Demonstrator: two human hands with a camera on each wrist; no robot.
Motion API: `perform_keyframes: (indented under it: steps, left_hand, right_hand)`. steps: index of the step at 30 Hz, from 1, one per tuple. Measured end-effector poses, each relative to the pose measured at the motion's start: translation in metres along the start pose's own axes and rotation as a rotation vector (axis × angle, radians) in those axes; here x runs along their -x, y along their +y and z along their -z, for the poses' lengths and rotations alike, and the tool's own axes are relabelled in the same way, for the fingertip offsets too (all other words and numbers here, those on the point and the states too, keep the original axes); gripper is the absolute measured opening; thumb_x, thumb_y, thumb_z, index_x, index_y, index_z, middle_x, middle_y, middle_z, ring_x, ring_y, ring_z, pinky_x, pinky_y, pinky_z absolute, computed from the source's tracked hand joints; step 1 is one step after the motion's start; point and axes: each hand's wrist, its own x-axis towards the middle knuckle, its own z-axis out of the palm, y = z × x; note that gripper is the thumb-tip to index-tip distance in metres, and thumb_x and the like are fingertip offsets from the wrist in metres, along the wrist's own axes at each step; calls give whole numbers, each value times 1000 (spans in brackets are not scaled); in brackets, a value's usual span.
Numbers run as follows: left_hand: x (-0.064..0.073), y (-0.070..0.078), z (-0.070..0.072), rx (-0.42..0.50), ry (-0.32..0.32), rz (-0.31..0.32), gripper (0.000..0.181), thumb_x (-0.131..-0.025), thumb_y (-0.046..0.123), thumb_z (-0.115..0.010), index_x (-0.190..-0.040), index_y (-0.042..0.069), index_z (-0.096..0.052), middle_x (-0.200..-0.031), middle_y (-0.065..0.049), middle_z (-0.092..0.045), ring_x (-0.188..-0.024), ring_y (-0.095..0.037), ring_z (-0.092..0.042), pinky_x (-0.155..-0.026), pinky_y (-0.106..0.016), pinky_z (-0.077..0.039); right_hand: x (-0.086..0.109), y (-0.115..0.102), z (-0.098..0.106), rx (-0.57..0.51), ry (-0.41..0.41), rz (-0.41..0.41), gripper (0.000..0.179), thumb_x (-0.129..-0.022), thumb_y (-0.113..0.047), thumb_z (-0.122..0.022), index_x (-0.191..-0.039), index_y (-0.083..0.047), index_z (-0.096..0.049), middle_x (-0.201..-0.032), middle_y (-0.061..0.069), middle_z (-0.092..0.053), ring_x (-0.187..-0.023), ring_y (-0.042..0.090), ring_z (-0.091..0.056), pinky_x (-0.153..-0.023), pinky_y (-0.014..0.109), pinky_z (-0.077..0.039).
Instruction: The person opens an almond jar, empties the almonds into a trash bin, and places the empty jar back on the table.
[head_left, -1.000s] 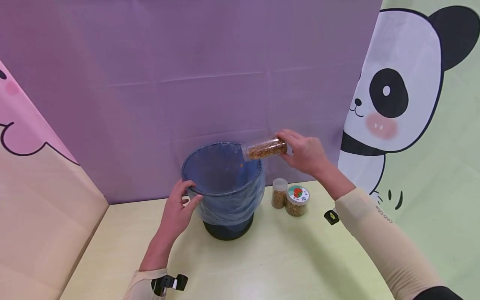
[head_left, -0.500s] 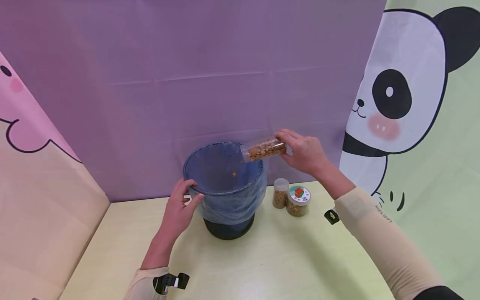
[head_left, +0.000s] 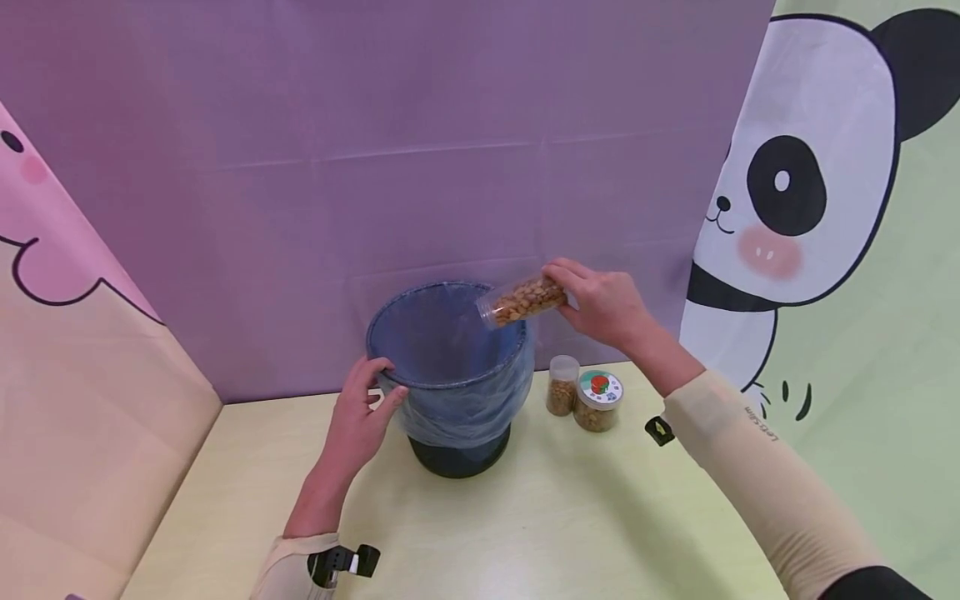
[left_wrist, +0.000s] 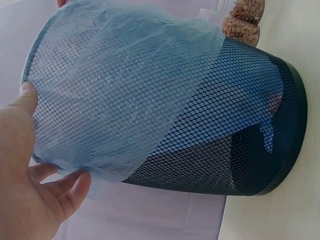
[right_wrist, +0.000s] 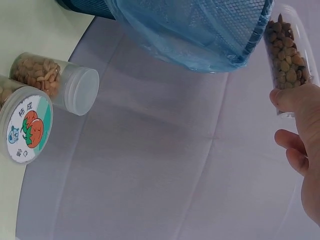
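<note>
A mesh wastebasket (left_wrist: 210, 115) stands upright on the table, its rim and upper wall covered by a translucent blue bag (head_left: 461, 417). My left hand (head_left: 362, 412) grips the near left rim, with the thumb on the outer side and a fingertip over the edge. My right hand (head_left: 603, 304) holds a clear plastic jar (head_left: 525, 302) of brown, nut-like pieces (right_wrist: 289, 57) by its base end. The jar is tilted, its uncapped mouth lower and pointing left over the basket's right rim. The basket's floor is hidden in the head view.
Right of the basket stand a narrow capped jar (head_left: 562, 387) and a wider jar (head_left: 597, 402) with a persimmon picture on its lid, both holding similar pieces. A purple cloth backdrop (head_left: 420, 167) hangs close behind, at the table's (head_left: 450, 533) back edge.
The right hand has shifted slightly left, and the jar's mouth dips lower. Small orange pieces were falling into the basket earlier; none shows in the air now. The left hand stays at the rim.
</note>
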Motion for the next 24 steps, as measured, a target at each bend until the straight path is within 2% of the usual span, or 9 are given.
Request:
perform_keyframes:
  steps: [11, 24]
  left_hand:
    - [0, 4, 1, -3, -5, 25, 36, -96, 22, -64, -127, 12, -50, -148, -18, -35, -116, -34, -49, -88, -57, -45]
    - [0, 3, -2, -11, -2, 14, 37, -96, 22, -63, -129, 10, -50, -150, -15, -33, -119, -35, -48, -87, -56, -46]
  right_hand:
    - [-2, -2, -1, 29, -34, -3, 57, -75, -17, -85, -126, -8, -62, -127, 9, -62, -52, 20, -58, -43, 30, -43]
    - [-1, -1, -1, 40, -41, -8, 58, -75, -16, -85, -127, -7, -62, -129, 10, -61, -48, 19, -55, -41, 28, -40]
